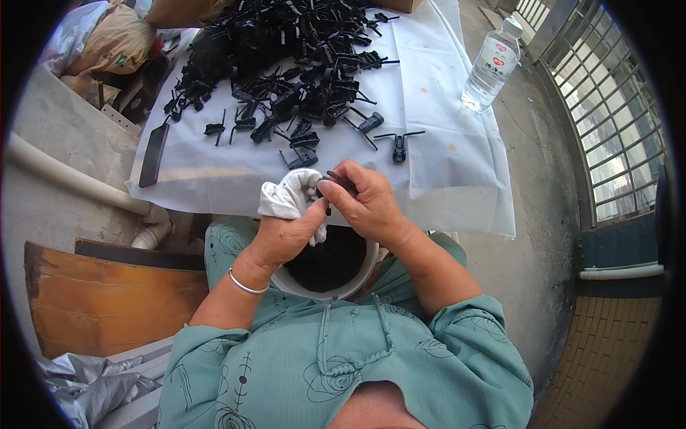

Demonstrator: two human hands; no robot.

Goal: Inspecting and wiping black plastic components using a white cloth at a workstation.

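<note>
Above the bucket my two hands meet, both closed. White cloth [282, 199], perhaps a glove, covers most fingers of my left hand [284, 232], whose thumb is bare. Between the thumb and those fingers is a small black plastic part [321, 190], mostly hidden. My right hand [368, 204] pinches a dark, flat, blade-like piece [344, 182] against that part. Just beyond lie loose black plastic clips [399, 147] with thin arms, below a large heap of similar clips [286, 57]. Under my hands, a white bucket [373, 263] holds dark contents.
White sheeting [443, 157] covers the table. A dark flat strip [153, 156] lies at its left edge, and a clear water bottle [493, 64] stands at the right. Left are a pale pipe [78, 179] and a wooden board [107, 300]; right is a barred window [607, 100].
</note>
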